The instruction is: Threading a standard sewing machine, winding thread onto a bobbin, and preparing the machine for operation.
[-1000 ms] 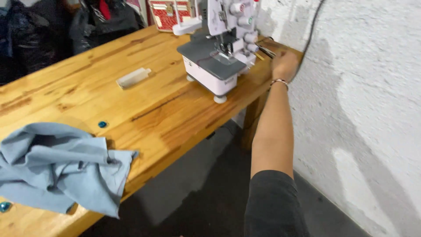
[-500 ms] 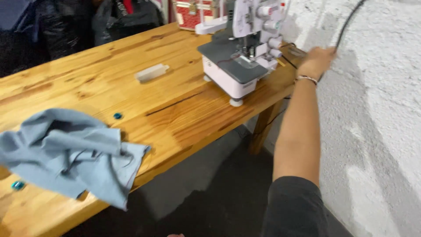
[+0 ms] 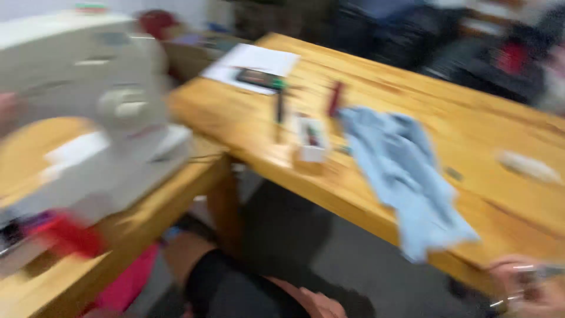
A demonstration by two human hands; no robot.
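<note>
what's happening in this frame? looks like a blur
The head camera is mid-swing, so everything is smeared. A white sewing machine sits on a wooden table at left. A second wooden table carries a light blue cloth draped over its near edge, plus pens, paper and a small white box. The right hand is at that table's near edge, bottom right; what it grips is unclear. The left hand isn't visible.

**One head view, blurred, looking down over two tables**

We have a single head-worn camera, tilted down and across a wooden table from close above. Our right hand sits at the lower right corner; a pale sewing machine looms near, far to its left.
</note>
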